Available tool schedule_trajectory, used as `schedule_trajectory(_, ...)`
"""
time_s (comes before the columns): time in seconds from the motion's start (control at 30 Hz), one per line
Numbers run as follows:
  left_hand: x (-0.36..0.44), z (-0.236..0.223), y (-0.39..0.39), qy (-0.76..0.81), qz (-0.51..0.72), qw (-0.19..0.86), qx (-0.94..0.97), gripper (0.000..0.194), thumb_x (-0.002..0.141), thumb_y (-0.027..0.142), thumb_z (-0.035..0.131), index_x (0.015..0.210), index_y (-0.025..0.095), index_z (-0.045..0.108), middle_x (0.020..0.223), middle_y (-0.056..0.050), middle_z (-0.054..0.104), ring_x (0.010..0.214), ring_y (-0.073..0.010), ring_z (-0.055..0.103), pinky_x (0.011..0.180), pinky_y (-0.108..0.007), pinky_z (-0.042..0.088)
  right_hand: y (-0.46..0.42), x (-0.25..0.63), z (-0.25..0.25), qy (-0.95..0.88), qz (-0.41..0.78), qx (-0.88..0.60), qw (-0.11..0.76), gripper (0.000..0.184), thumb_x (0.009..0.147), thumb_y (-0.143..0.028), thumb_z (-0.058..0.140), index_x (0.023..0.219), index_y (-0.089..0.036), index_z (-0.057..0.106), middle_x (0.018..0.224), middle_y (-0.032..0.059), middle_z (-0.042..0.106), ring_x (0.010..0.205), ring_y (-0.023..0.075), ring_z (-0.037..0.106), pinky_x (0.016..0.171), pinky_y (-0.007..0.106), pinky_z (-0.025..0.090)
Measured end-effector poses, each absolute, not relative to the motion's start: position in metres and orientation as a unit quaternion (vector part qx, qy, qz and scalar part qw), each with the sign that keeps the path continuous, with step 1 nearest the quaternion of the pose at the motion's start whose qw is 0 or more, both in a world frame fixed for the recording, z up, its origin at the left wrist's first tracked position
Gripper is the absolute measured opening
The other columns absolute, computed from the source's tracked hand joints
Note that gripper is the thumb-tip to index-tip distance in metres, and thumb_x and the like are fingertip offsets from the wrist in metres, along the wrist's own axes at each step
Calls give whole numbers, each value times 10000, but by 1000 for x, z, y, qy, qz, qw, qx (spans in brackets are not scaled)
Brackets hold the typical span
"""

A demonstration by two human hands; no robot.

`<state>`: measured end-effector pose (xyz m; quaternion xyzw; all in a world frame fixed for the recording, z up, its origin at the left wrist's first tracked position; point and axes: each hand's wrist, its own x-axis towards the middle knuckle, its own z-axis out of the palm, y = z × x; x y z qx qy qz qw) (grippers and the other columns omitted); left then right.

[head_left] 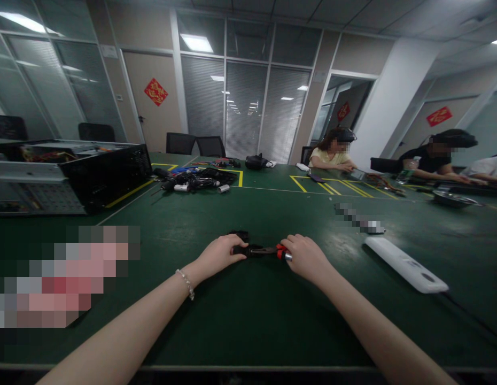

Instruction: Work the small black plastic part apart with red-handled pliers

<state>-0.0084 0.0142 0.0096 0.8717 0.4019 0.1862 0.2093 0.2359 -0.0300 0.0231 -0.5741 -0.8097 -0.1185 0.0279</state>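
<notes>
Black computer case [108,179] holds apparent wiring [52,155]; right hand [308,258] grips pliers [265,250].

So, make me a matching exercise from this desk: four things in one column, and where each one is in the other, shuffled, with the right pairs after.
Things
1. Red-handled metal pliers
2. Black and grey metal computer case
3. Long white plastic block with a dark cable
4. Pale beaded bracelet

Places
A. Lying on the green table, to the right of both hands
B. Around the wrist of the left hand
C. Held in the right hand
D. At the far left of the view

Right pairs: 1-C; 2-D; 3-A; 4-B
</notes>
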Motion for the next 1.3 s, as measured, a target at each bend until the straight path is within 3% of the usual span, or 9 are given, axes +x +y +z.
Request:
schedule_trajectory(0.4, -8, 10, 14, 401, 187, 221, 869, 307, 739, 333, 557, 1033, 247, 555, 987, -5, 556, 678, -122, 515, 600, -236, 413, -26, 236, 20, -806, -130, -577, 6, 280, 712, -150, 455, 979, -176, 538, 847, 64, 591, 746, 179, 509, 644, 279, 357)
schedule_trajectory(0.97, -8, 8, 15, 397, 190, 213, 873, 298, 743, 316, 555, 1033, 250, 558, 982, -4, 558, 666, -117, 514, 594, -229, 408, -32, 231, 23, -798, -155, -582, -1, 498, 688, -118, 463, 1182, -177, 465, 1046, 89, 554, 887, 211, 478, 745, 323, 366)
schedule_trajectory(1.3, -7, 9, 16, 404, 180, 205, 873, 309, 742, 322, 556, 1041, 240, 552, 998, -11, 556, 699, -130, 522, 618, -243, 419, -34, 231, 27, -802, -154, -577, 15, 354, 709, -151, 469, 1055, -181, 536, 975, 81, 567, 855, 201, 483, 725, 318, 354)
